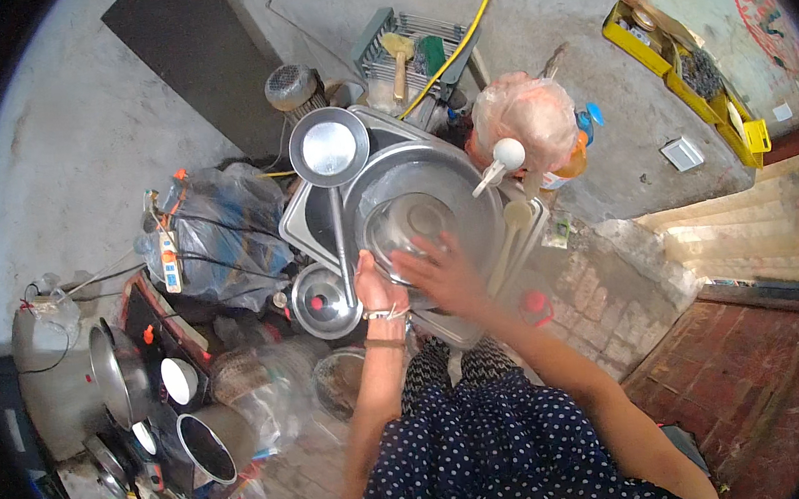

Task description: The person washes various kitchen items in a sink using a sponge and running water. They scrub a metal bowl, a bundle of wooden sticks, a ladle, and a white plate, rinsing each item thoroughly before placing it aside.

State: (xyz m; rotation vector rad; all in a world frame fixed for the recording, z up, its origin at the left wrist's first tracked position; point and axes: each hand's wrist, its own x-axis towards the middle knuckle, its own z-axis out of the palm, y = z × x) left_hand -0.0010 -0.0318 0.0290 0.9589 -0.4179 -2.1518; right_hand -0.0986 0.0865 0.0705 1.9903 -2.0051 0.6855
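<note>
A metal bowl is tilted over a wide metal basin, with my left hand gripping its near left rim. My right hand, blurred, is spread with its fingers against the bowl's near side; whether it holds anything is hidden. A long-handled metal ladle rests across the basin's left edge, its handle reaching down to my left hand. On the right rim hangs a white plastic utensil. Pale ladles or spoons lie at the basin's right side.
A metal lid with a red knob is at the left. Beyond the basin stand a motor and a dish rack. A pink plastic bag is at the right. A power strip with cables and several pots are farther left.
</note>
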